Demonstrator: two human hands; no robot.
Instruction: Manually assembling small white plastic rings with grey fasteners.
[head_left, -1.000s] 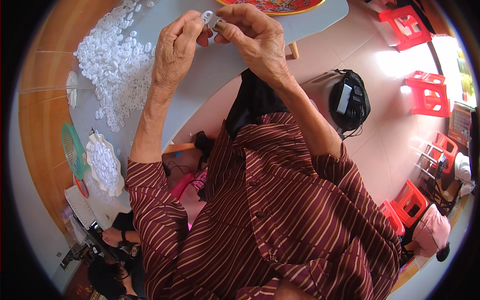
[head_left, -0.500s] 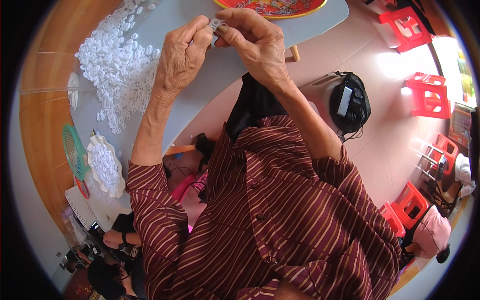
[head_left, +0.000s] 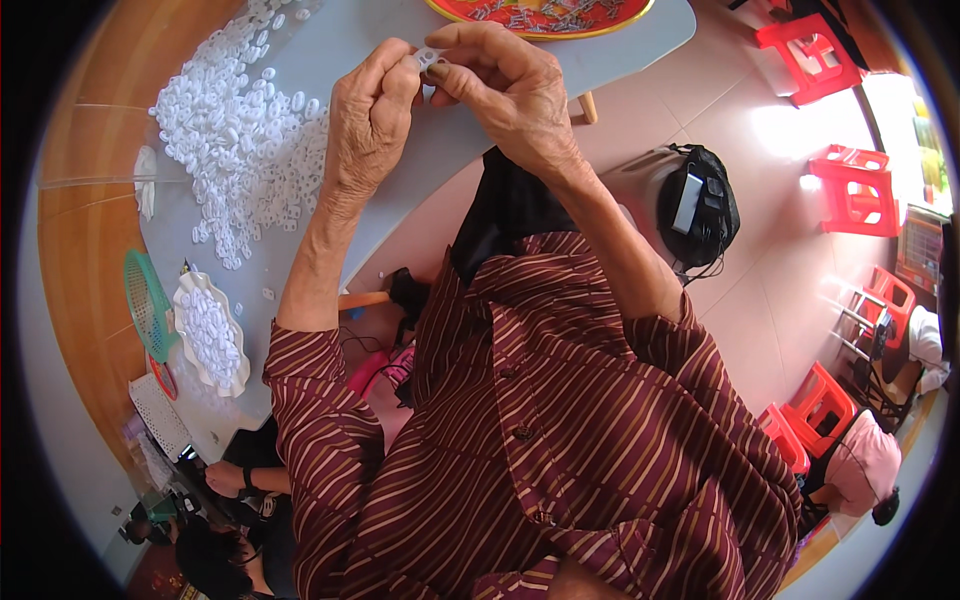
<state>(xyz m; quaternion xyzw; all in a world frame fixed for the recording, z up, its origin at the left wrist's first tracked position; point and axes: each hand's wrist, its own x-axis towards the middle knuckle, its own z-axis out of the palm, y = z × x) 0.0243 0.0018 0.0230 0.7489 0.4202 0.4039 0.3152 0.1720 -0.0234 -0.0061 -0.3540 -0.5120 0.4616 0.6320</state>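
Note:
Both hands are raised over the table's near edge and meet at a small white plastic piece with holes (head_left: 428, 57). My left hand (head_left: 372, 115) is closed, its thumb and bent forefinger at the piece's left end. From the other side, my right hand (head_left: 508, 95) pinches it between thumb and fingers. Whatever else the fingertips may hold is hidden. Left of my left hand a heap of similar white plastic pieces (head_left: 240, 130) spreads over the grey table (head_left: 310, 255). Beyond my right hand lies a red tray with a yellow rim (head_left: 560, 35), holding many small metal parts.
At the left stand a scalloped white dish (head_left: 240, 375) of white oval pieces and a green mesh basket (head_left: 148, 305). On the floor are a black bag (head_left: 722, 225) and several red stools (head_left: 865, 200). Other people sit at lower left (head_left: 215, 555) and lower right (head_left: 865, 465).
My left forearm has shifted slightly right. The white piece has tilted and moved a little down and left between my fingers. Both hands keep their grip.

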